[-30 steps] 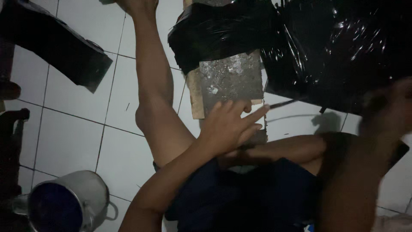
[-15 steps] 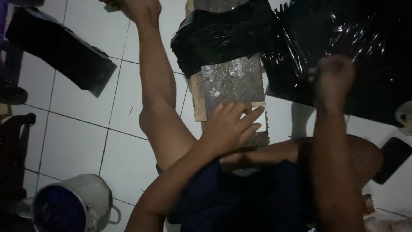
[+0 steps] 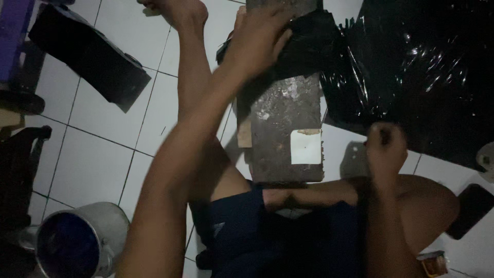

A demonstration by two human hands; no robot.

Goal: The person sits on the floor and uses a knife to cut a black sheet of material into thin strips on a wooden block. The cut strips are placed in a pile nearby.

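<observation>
Left grip: your left hand (image 3: 257, 38) is pressing down, fingers curled, on the crumpled black plastic sheet (image 3: 309, 46) at the far end of the dark, grimy rectangular wooden board (image 3: 283, 128); you are grasping the plastic there.
Right grip: your right hand (image 3: 386, 146) is clenching into a fist just right of the board; whether it is holding anything, I cannot tell.
Doing it well: you are best keeping the left palm flat so the plastic is not slipping off the board.
Plastic: it is spreading right of the board across the white tiled floor (image 3: 92, 164).
Board: it is lying between your legs, a pale square patch (image 3: 306, 146) sitting at its near end.
Elsewhere: a metal mug (image 3: 77, 242) is standing well left of the board.
</observation>
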